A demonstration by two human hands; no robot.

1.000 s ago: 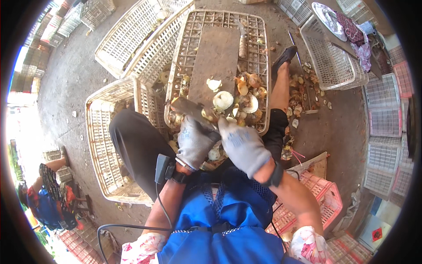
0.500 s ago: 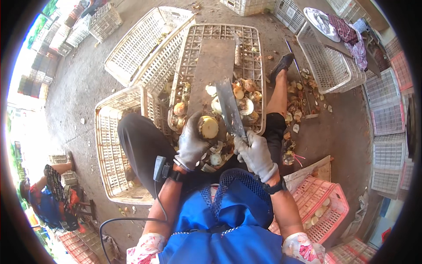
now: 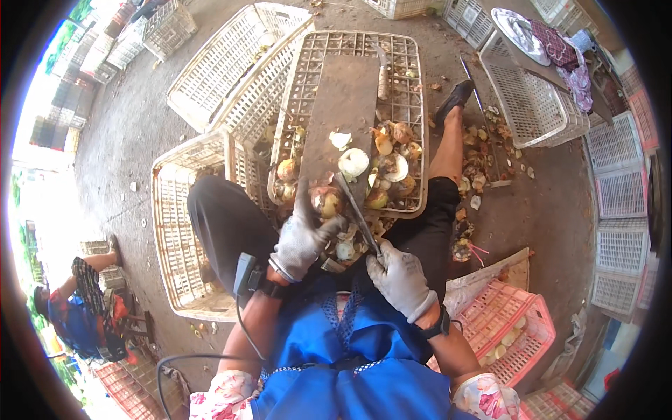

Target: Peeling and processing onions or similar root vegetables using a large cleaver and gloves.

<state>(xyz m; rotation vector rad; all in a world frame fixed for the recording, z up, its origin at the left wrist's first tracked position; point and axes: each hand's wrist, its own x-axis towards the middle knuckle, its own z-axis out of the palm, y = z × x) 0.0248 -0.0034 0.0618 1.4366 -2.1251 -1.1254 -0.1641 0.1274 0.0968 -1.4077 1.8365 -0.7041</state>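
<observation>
The gloved left hand (image 3: 299,241), half-curled, cups an onion (image 3: 327,201) at the near end of the board (image 3: 343,98), presumably steadying it, while the right hand (image 3: 402,280) grips a knife (image 3: 355,208), blade angled beside the onion.

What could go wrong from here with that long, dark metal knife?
1. The long, dark metal knife in the grey-gloved right hand is close to the round, brownish-red onion between the thumb and fingers of the grey-gloved left hand; a slip could catch those fingers.
2. The onion's rounded shape might let it roll and turn the blade aside.
3. The pale, cut onion piece on the flat brown board could get in the blade's way.
</observation>
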